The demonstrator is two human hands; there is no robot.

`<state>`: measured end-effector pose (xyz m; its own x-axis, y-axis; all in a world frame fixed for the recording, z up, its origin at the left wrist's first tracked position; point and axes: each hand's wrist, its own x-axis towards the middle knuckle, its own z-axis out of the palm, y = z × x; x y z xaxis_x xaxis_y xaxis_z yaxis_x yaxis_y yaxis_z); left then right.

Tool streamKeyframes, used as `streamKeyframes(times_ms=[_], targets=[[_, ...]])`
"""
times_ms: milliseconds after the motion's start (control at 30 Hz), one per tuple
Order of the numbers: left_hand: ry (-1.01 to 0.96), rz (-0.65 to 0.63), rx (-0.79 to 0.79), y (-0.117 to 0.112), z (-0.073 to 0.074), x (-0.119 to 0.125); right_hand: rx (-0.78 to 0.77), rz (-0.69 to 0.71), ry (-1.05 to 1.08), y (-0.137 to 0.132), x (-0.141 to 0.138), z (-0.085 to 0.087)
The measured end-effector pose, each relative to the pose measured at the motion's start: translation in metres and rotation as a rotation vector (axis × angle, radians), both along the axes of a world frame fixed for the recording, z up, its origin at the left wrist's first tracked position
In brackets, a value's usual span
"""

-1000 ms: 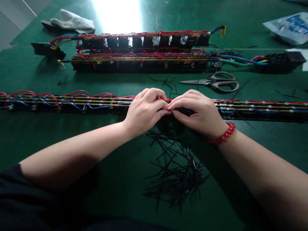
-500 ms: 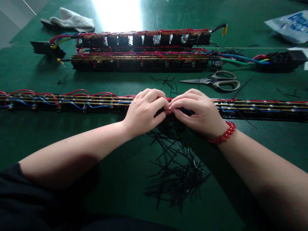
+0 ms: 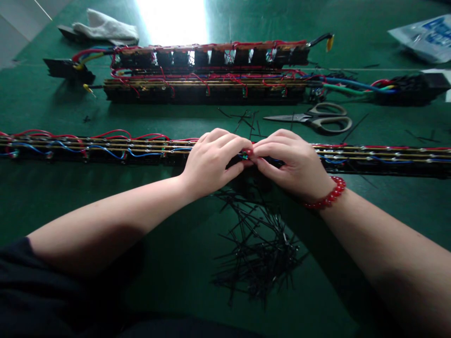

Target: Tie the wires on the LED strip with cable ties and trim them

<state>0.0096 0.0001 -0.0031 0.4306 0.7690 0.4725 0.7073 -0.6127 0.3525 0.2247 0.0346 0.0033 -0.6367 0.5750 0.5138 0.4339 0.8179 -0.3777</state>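
A long black strip with brass-coloured rods and red and blue wires, a wired bar (image 3: 105, 148), runs across the whole view. Over its middle, my left hand (image 3: 214, 162) and my right hand (image 3: 291, 162) meet at the fingertips. Both have thumb and fingers drawn together, and what they pinch is too small and hidden to make out. A bit of red wire and a green spot show between the fingertips. My right wrist wears a red bead bracelet (image 3: 329, 195). Just below the hands lies a loose pile of black cable ties (image 3: 260, 249).
Scissors (image 3: 310, 118) lie behind the bar, beside scattered black tie offcuts (image 3: 248, 119). Farther back are two shorter wired assemblies (image 3: 207, 91) with cables at their ends. A pale glove (image 3: 105, 28) rests at the back left, a plastic bag (image 3: 428, 40) at the back right.
The left index finger has lifted and reached slightly right, uncovering the green spot between the hands. My right fingertips have shifted a little to the right. The bar and the ties stay put.
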Motion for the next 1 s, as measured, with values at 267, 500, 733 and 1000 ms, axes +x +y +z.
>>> streamKeyframes(times_ms=[267, 500, 733, 1000], targets=[[-0.017, 0.008, 0.021, -0.0001, -0.0007, 0.0009, 0.008, 0.008, 0.009, 0.0008, -0.0009, -0.0001], [0.010, 0.021, 0.042, 0.0009, -0.0014, 0.0017, -0.021, -0.029, 0.005, -0.0016, -0.0014, 0.0006], [0.030, 0.021, 0.076, 0.0002, -0.0022, 0.0016, -0.018, -0.029, 0.031, -0.0015, -0.0016, 0.0002], [0.066, -0.012, 0.149, 0.0008, -0.0049, -0.0004, 0.007, 0.014, 0.028, -0.0015, -0.0004, 0.0010]])
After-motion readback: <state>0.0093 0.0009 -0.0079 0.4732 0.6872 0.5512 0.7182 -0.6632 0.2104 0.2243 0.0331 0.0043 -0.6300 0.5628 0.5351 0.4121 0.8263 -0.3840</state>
